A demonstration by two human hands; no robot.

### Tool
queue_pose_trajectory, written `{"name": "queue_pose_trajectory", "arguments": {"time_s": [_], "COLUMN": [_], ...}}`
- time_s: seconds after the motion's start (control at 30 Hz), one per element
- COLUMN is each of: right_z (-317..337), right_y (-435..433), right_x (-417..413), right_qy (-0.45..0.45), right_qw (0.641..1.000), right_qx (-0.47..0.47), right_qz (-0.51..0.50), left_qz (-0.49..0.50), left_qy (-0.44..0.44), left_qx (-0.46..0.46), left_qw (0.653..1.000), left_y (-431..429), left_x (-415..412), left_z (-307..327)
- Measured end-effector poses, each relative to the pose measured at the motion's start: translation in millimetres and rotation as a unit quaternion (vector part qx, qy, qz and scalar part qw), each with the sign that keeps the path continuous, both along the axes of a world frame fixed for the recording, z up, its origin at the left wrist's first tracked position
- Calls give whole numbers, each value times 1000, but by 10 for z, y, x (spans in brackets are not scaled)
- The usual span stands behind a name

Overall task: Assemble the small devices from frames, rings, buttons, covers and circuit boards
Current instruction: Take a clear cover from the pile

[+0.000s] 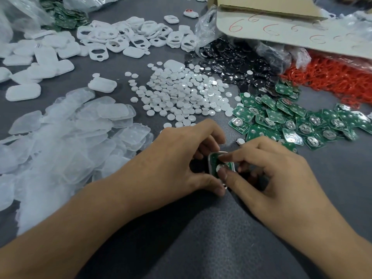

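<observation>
Between both hands sits a small device [215, 164]: a frame with a green circuit board inside it. My left hand [181, 160] grips the frame from the left, thumb at its near end. My right hand [267, 170] pinches the board from the right, forefinger on top and thumb pressing its near part. Heaps of parts lie beyond: green circuit boards [291, 119], small white round buttons [181, 95], white frames [128, 37], clear covers [80, 133], white shells [36, 65], black discs [237, 63] and red rings [334, 77].
A cardboard box [281, 23] with red writing stands at the back right, plastic bags around it. More bags and green boards [66, 17] lie at the back left. The dark table [201, 238] shows bare surface near me.
</observation>
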State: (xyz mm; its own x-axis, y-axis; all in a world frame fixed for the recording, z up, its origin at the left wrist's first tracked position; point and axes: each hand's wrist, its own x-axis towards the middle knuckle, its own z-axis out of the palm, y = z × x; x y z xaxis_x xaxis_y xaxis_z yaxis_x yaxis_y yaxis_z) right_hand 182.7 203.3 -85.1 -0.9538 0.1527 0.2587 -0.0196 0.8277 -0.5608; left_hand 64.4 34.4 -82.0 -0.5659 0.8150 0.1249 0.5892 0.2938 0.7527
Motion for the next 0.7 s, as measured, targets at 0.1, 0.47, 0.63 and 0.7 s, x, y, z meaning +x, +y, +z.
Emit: {"name": "queue_pose_trajectory", "arguments": {"time_s": [0.1, 0.47, 0.63, 0.7], "right_z": [16, -27, -26, -19], "right_y": [-9, -24, -22, -26], "right_x": [6, 5, 3, 8], "right_qy": [4, 38, 30, 23], "right_qw": [1000, 999, 999, 1000], "right_qx": [15, 5, 13, 18], "right_qz": [7, -6, 1, 0], "left_qz": [5, 11, 12, 11], "left_qy": [-2, -1, -2, 2], "left_qx": [2, 1, 0, -3], "left_qw": [1000, 1000, 1000, 1000], "left_y": [-4, -10, -7, -9], "left_x": [3, 6, 11, 15], "left_z": [-3, -5, 1, 6]}}
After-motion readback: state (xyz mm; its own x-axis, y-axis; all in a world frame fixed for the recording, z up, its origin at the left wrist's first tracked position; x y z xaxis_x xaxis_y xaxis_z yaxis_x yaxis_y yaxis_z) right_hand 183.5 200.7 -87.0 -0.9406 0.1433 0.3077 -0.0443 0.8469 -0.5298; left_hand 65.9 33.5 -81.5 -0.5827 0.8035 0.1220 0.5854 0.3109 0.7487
